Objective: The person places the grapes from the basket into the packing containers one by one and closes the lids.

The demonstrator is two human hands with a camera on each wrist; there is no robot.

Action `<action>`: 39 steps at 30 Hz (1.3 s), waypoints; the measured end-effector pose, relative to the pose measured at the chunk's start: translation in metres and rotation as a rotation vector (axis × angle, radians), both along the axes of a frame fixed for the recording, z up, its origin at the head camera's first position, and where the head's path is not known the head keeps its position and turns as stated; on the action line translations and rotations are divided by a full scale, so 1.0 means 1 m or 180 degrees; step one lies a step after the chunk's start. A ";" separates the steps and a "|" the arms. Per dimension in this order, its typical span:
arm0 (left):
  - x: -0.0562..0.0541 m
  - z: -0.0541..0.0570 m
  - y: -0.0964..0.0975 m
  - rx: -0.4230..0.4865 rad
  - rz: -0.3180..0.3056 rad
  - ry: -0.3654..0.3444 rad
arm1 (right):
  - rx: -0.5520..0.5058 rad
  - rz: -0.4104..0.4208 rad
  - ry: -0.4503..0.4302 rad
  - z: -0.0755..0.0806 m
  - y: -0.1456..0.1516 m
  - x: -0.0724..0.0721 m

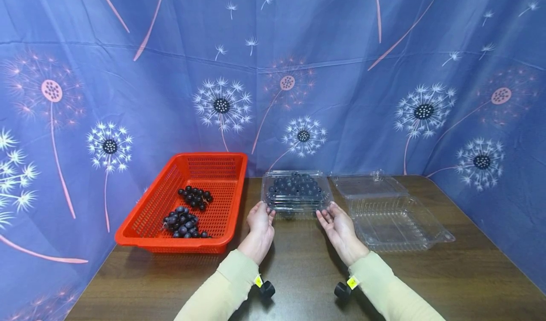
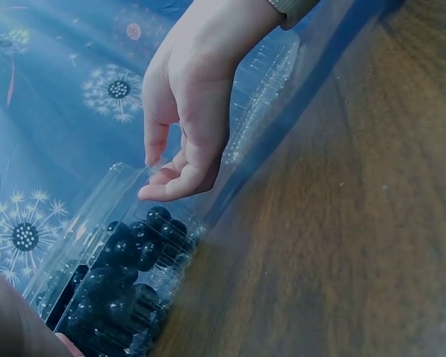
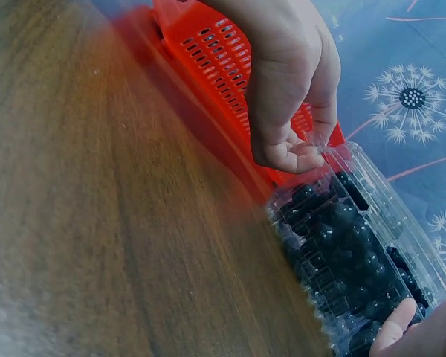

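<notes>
A clear plastic clamshell box [image 1: 297, 198] full of dark grapes [image 1: 294, 184] sits at the back middle of the table, its lid lying over the grapes. My left hand [image 1: 260, 230] pinches the near left corner of its rim between thumb and curled fingers. At the near right corner, my right hand [image 1: 340, 231] pinches the rim the same way. Each wrist view shows the opposite hand's grip: the right hand [image 2: 197, 111] in the left wrist view, the left hand [image 3: 291, 89] in the right wrist view. Grapes press against the box's clear front wall [image 3: 312, 286].
A red plastic basket [image 1: 213, 169] stands to the left, with two bunches of dark grapes [image 1: 183, 221] inside. Right of the box lies another clear clamshell [image 1: 396, 224], its lid folded back. A blue dandelion-print cloth [image 1: 341, 93] hangs behind the wooden table [image 1: 298, 273].
</notes>
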State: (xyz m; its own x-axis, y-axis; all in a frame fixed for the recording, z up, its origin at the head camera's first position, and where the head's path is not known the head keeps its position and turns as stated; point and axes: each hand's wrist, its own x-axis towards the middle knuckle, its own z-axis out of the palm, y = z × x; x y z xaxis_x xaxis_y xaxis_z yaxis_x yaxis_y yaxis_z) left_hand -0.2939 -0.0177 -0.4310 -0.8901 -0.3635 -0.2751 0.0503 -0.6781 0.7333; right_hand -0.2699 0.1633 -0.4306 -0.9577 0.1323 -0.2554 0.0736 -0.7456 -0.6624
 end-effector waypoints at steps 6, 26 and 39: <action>-0.005 0.000 0.002 0.0010 0.0002 0.0023 | 0.0028 -0.0041 0.0040 -0.001 0.000 -0.007; -0.019 0.001 0.007 0.0025 0.0140 -0.0075 | 0.0115 -0.0059 0.0034 -0.003 0.000 -0.022; -0.029 0.002 0.008 0.0127 0.0155 -0.0063 | 0.0082 -0.0076 0.0085 -0.003 -0.001 -0.029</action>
